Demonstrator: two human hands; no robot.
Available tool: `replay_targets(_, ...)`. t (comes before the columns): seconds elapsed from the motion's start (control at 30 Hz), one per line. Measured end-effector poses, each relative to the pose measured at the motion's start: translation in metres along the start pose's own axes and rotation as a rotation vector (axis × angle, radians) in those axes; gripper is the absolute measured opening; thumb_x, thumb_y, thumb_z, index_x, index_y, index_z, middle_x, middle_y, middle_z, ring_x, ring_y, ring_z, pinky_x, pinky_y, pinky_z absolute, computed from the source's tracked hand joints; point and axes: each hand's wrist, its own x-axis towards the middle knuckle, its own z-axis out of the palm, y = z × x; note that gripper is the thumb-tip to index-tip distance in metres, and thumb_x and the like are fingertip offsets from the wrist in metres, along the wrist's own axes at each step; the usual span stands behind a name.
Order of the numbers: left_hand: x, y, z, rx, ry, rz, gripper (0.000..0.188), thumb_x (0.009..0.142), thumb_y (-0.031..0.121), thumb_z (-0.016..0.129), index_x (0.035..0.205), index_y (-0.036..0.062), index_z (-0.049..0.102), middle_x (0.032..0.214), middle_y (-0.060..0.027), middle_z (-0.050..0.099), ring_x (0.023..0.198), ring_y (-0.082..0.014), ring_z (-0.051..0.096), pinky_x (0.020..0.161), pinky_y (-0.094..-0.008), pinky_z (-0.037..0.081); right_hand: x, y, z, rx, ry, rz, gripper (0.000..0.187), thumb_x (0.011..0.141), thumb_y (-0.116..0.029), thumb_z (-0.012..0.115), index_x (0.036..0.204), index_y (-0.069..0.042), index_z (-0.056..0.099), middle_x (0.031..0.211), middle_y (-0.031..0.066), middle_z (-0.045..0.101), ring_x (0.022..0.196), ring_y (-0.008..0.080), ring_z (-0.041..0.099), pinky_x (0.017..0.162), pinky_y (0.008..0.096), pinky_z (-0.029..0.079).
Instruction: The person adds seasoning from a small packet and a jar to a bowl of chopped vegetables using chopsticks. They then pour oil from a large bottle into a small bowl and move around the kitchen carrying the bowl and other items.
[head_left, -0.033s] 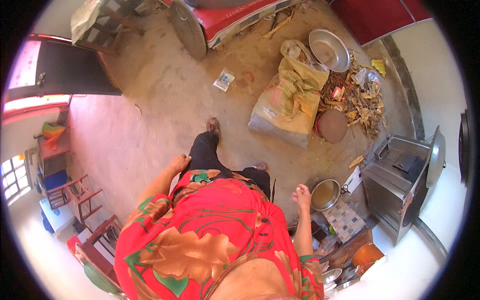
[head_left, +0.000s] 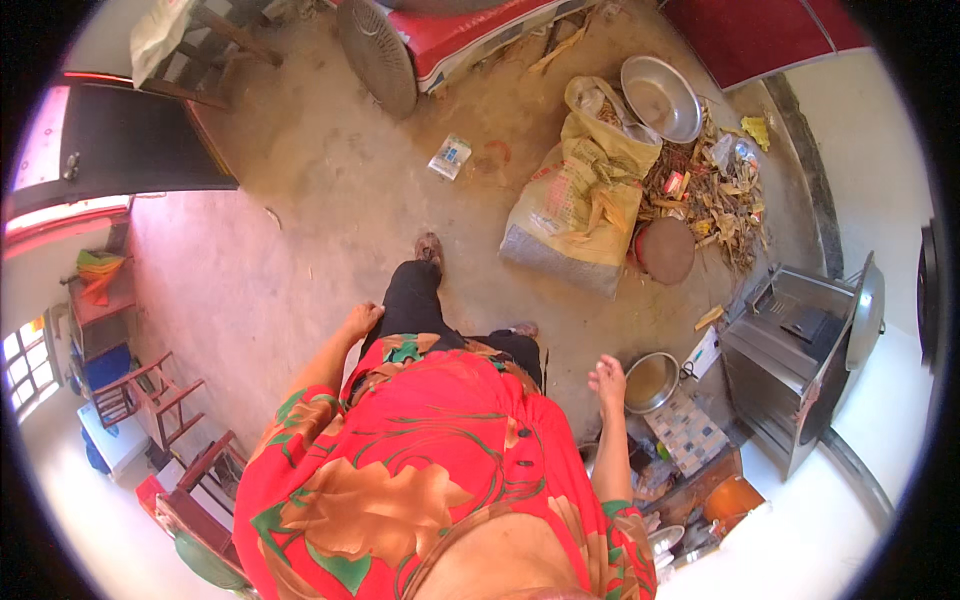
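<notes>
My left hand (head_left: 363,319) hangs beside my left thigh in black trousers (head_left: 411,300), its fingertips next to the cloth. Its fingers point inward and are partly hidden, so their grip cannot be made out. Out to my right, my right hand (head_left: 607,382) is held with loosely bent fingers apart and nothing in them. Nearest to it is a round metal basin (head_left: 652,383) on the floor, just right of the fingers. Beside that basin lies a checkered panel (head_left: 687,432).
Ahead right lie a woven sack (head_left: 575,205), a metal bowl (head_left: 661,98), a round stool (head_left: 665,251) and dry husks (head_left: 728,215). A metal stove (head_left: 785,335) stands at right. A packet (head_left: 450,157) lies ahead; wooden chairs (head_left: 160,400) and a dark door (head_left: 140,140) are left.
My right hand has risen slightly forward beside the basin. My left hand has shifted a little forward along the thigh. The view has moved slightly; the floor objects stay in place.
</notes>
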Motion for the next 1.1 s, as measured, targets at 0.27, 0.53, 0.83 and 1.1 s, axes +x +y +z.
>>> replay_targets(0.27,0.081,-0.026,-0.067,-0.122,0.022,0.233,0.038,0.085,0.033,0.052,0.104,0.0015,0.059,0.075,-0.0086,0.059,0.062,-0.0167,0.054,0.047,-0.0314,0.044,-0.047,-0.126,0.096,-0.079,-0.112,0.05,0.032,0.09,-0.017,0.052,0.119,-0.005,0.049,0.101,0.0052,0.054,0.079,0.014,0.058,0.063,0.0257,0.05)
replay_targets(0.53,0.114,0.022,-0.102,-0.117,-0.032,0.101,0.035,0.08,0.029,0.056,0.1,0.0017,0.062,0.095,-0.02,0.064,0.093,-0.0318,0.061,0.082,-0.0385,0.047,-0.021,-0.131,0.108,0.005,-0.057,0.259,0.03,0.089,-0.017,0.052,0.117,-0.006,0.051,0.102,0.0061,0.056,0.077,0.0147,0.06,0.06,0.0271,0.051)
replay_targets(0.83,0.118,0.103,-0.182,-0.223,0.077,0.08,0.033,0.083,0.025,0.056,0.102,-0.0025,0.06,0.091,-0.0158,0.065,0.083,-0.0233,0.061,0.073,-0.0342,0.048,0.124,-0.203,0.109,0.101,-0.149,0.128,0.029,0.09,-0.022,0.052,0.116,-0.009,0.052,0.096,0.0025,0.057,0.075,0.0127,0.058,0.06,0.0265,0.051)
replay_targets(1.1,0.109,0.177,-0.199,-0.298,0.026,-0.034,0.029,0.084,0.024,0.056,0.102,0.0022,0.06,0.077,-0.0059,0.06,0.063,-0.0131,0.053,0.049,-0.0275,0.042,0.216,-0.297,0.053,0.017,-0.069,0.012,0.025,0.091,-0.019,0.052,0.113,-0.008,0.054,0.092,0.0021,0.056,0.074,0.0122,0.058,0.06,0.0254,0.05)
